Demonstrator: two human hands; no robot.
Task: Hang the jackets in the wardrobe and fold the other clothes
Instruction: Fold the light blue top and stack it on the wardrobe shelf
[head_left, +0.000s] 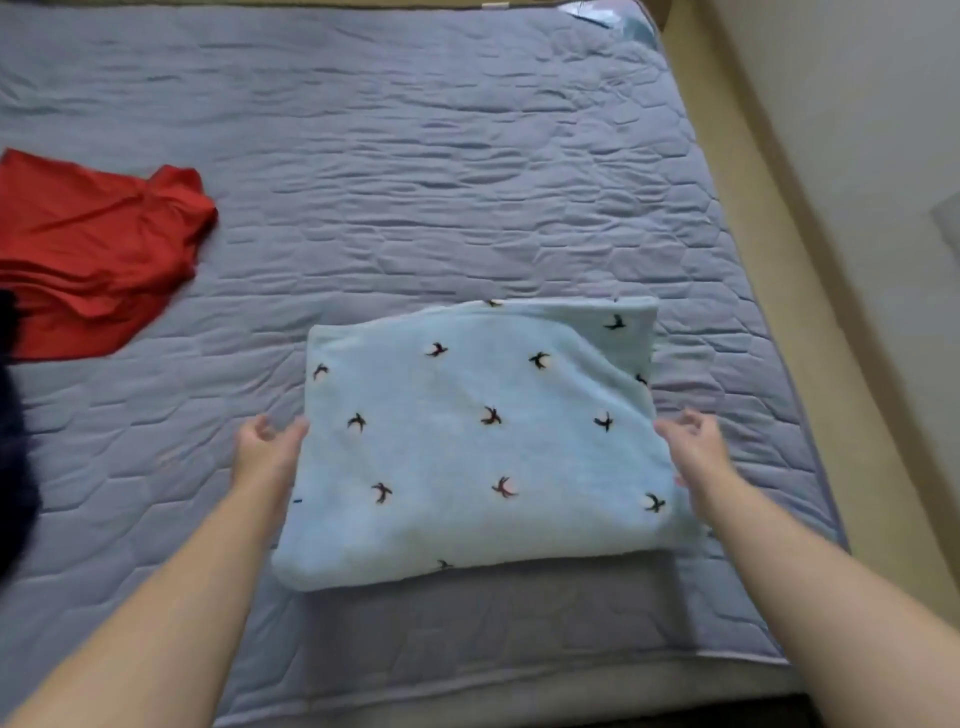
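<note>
Left hand and right hand flank the folded bird-print fleece, both loose and gripping nothing. They're squaring its sides, I'd say. Red garment waits well apart.

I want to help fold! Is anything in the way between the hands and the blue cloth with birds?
No, nothing visible. The left hand and right hand are right at the sides of the blue cloth. The red garment lies off to the left on the bed.
</note>
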